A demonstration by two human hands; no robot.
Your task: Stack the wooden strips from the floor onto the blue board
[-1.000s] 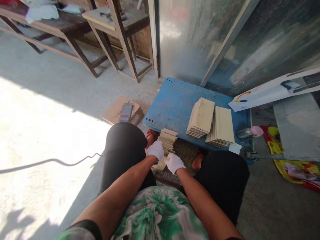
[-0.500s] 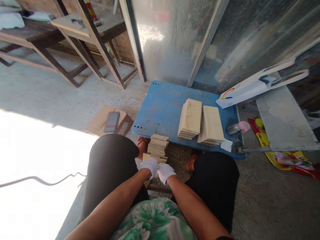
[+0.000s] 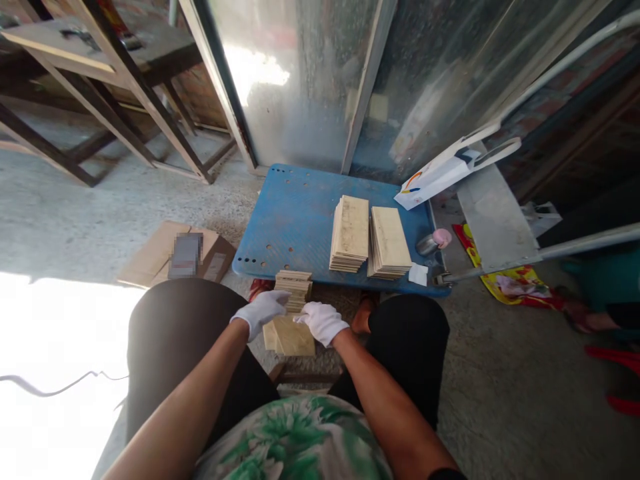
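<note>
Both gloved hands have lifted thin tan sheets off the small stack by the blue platform. Left hand and right hand pinch the top edge, fingers curled shut. That loose grip could let them fan and slide. Fingertips are hidden.

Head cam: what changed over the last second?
Both gloved hands came back from the small tile stack toward the lap. The left hand and right hand now hold a couple of loose tiles, lying flat between the knees. The two tile stacks on the blue board stayed put. The camera panned right.
</note>
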